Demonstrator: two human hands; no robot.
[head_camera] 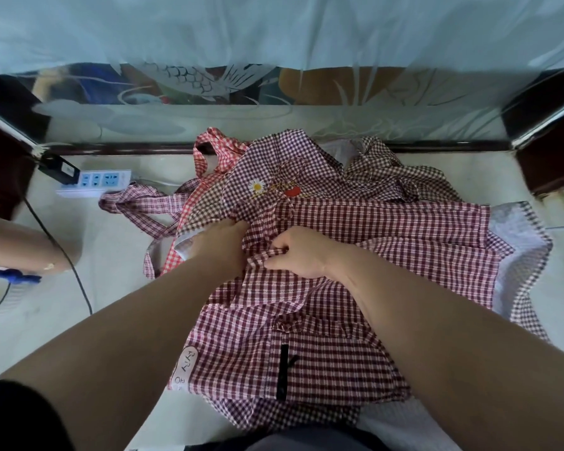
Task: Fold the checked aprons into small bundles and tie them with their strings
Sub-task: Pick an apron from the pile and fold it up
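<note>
Limp, light dark-red checked cloth apron [339, 336], mid-gather.
Right hand [295, 255] pinches centre fold; left hand [219, 244] fingers buried, grip unclear; take hems.

This looks like a room in a home, not a workplace. A sheer pale curtain [274, 27] hangs across the far side. Below it stands a decorative glass panel [192, 83] etched with a scaled fish, set in a dark wooden frame [541, 151] of the kind found in household furniture. A white power strip [101, 180] lies at the far left on the pale glossy surface [118, 262], its black cable [75, 275] trailing nearer. Household checked aprons [339, 222] are heaped loosely in the middle.
</note>
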